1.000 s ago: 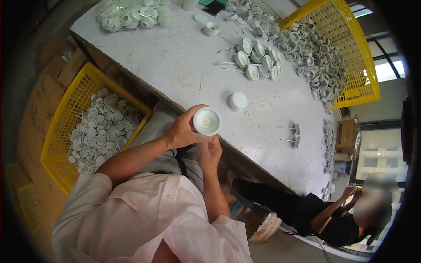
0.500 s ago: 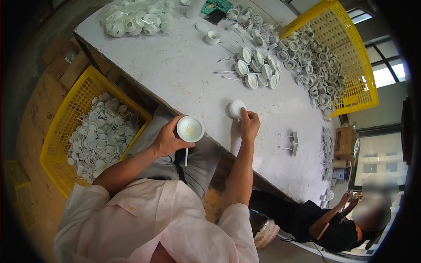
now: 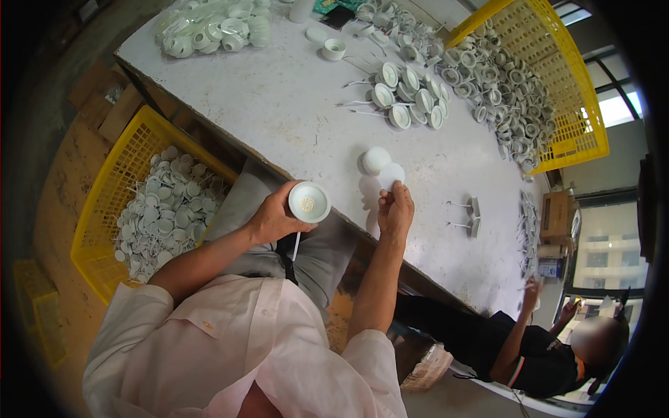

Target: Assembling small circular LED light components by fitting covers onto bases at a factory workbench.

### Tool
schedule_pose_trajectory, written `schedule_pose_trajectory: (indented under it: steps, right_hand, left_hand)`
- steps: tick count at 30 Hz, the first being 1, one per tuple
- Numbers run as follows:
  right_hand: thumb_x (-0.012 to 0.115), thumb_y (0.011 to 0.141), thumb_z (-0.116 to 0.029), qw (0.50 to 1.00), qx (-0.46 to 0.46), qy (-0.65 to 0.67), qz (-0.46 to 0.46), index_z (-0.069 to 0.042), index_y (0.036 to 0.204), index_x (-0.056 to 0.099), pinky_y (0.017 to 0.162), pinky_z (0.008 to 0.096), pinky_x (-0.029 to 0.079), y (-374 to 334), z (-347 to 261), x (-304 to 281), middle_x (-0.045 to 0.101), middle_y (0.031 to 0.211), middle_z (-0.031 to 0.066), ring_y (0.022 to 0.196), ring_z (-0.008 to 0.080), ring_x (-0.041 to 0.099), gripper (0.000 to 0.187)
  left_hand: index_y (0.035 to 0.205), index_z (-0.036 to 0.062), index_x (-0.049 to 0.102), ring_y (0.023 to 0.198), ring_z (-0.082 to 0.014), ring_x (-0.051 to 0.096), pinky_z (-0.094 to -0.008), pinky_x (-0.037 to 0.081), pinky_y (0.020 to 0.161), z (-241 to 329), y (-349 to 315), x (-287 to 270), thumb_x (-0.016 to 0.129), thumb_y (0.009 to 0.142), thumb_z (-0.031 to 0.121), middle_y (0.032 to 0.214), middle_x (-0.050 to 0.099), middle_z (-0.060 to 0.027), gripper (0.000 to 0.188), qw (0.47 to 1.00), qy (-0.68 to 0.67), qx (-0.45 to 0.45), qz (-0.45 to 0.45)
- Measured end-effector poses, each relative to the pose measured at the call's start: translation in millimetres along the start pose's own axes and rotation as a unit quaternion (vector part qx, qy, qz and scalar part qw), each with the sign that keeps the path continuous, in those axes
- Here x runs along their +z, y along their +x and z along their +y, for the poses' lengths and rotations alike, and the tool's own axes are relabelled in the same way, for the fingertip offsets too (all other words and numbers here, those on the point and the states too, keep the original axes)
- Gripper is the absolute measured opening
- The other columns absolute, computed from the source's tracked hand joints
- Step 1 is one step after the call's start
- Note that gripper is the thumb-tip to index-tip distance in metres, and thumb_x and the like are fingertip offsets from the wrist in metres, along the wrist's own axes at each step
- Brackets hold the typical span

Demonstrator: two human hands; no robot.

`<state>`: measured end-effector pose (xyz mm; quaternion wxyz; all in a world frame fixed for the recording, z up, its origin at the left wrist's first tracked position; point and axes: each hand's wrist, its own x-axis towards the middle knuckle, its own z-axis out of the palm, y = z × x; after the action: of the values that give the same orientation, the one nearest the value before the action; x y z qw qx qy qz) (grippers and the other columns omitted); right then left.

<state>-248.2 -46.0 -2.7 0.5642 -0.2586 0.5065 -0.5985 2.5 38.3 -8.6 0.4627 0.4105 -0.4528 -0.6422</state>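
Note:
My left hand [image 3: 277, 217] is closed around a white round lamp housing [image 3: 319, 193], its open face turned up and a yellowish LED board [image 3: 306, 203] showing inside. A white wire [image 3: 296, 247] hangs from its underside. Over the table, my right hand [image 3: 396, 211] pinches a thin white disc [image 3: 391, 175] between thumb and fingers. Just beyond it, a stack of white discs [image 3: 377, 159] lies on the table, partly overlapped in view by the held one.
Wired lamp housings [image 3: 400, 116] stand in a cluster on the white table [image 3: 279, 104]. A yellow crate [image 3: 578, 132] spills grey-white rings at the far right; another yellow crate [image 3: 87, 233] holds small wired parts at left. A co-worker [image 3: 536, 355] sits at right.
My right hand has lifted a disc off the stack and drawn it slightly nearer. The left hand still holds the housing, shifted slightly right. The co-worker's arm has risen.

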Motion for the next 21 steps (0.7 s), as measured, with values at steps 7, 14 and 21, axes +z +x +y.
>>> schedule_pose_trajectory:
  steps: [7,14,21]
  right_hand:
    - [0.053,0.091,-0.008,0.972,-0.127,-0.199,0.004,0.001,0.101,0.062,0.058,0.0250,0.049,-72,3,21,0.066,0.090,0.0098,0.072,0.0139,0.063,0.016]
    - [0.063,0.064,0.002,0.627,-0.544,-0.541,-0.132,-0.003,0.104,0.065,0.070,0.0343,0.052,-101,14,24,0.063,0.105,0.0117,0.083,0.0281,0.062,0.039]
    - [0.065,0.059,-0.003,0.616,-0.539,-0.557,-0.140,-0.004,0.107,0.064,0.072,0.0343,0.051,-113,15,24,0.060,0.113,0.0104,0.086,0.0280,0.059,0.048]
  left_hand:
    - [0.133,0.0001,0.034,0.104,-0.0157,0.057,-0.0320,0.053,0.086,13,20,15,0.075,0.070,-0.003,0.116,0.055,-0.0082,0.075,0.999,0.046,-0.008,-0.027]
    - [0.137,0.0009,0.027,0.116,-0.0187,0.049,-0.0313,0.047,0.095,2,24,21,0.074,0.072,0.002,0.127,0.045,-0.0116,0.080,0.988,-0.087,0.035,-0.125]
    - [0.132,0.0008,0.037,0.099,-0.0149,0.056,-0.0262,0.052,0.073,16,14,29,0.063,0.085,0.028,0.115,0.054,-0.0106,0.061,0.995,0.007,0.003,-0.100]
